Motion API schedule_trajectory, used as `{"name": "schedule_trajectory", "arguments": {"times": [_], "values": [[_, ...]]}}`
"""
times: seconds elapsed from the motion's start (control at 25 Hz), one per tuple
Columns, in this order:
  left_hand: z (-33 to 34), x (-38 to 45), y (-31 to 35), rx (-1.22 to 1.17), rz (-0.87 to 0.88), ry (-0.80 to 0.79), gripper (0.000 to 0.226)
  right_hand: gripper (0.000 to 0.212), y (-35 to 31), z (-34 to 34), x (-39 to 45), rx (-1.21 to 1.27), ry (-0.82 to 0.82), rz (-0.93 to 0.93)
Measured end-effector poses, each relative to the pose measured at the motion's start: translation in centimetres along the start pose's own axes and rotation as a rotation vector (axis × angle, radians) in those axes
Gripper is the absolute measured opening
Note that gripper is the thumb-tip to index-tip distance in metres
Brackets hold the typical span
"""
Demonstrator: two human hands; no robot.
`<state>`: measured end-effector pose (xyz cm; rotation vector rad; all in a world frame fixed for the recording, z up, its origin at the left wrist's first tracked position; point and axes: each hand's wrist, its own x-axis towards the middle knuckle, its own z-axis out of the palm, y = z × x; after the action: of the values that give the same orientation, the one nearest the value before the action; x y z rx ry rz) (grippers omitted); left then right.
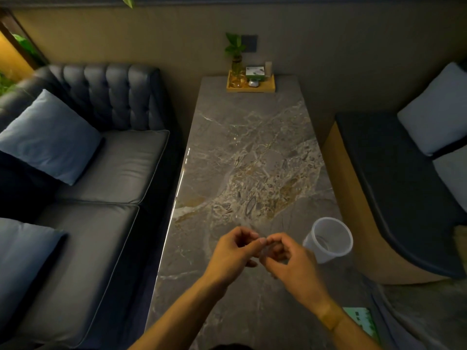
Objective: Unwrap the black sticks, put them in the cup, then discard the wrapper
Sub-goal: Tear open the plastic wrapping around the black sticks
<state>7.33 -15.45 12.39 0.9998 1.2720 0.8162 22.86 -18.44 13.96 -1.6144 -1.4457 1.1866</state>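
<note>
My left hand (233,253) and my right hand (290,261) meet over the near part of the marble table (252,160), fingertips pinched together on a thin clear wrapper (254,229) that pokes up faintly between them. The black sticks are too dim and hidden by my fingers to make out. A translucent white plastic cup (328,239) stands upright just right of my right hand, and its inside looks empty.
A wooden tray (251,88) with a plant in a glass vase, a small box and bottles sits at the table's far end. A dark leather sofa (101,173) with blue cushions runs along the left. A padded bench (404,185) is on the right. A green card (361,322) lies at the near right.
</note>
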Motion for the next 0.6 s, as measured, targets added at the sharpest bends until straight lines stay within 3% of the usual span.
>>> {"name": "schedule_trajectory", "arguments": {"times": [0.08, 0.24, 0.4, 0.6], "values": [[0.2, 0.0, 0.3, 0.002, 0.021, -0.018, 0.004, 0.020, -0.3, -0.3, 0.0, 0.075, -0.042, 0.044], [0.1, -0.2, 1.2, 0.102, 0.130, -0.033, 0.002, 0.018, -1.5, -1.1, 0.1, 0.269, -0.021, 0.144], [0.2, -0.4, 1.5, 0.257, 0.220, -0.063, 0.007, 0.014, -2.1, -2.0, 0.5, 0.217, 0.017, 0.148], [0.3, -0.5, 1.6, 0.222, 0.184, -0.044, 0.006, 0.008, -2.1, -2.6, 0.6, 0.110, 0.038, 0.107]]}}
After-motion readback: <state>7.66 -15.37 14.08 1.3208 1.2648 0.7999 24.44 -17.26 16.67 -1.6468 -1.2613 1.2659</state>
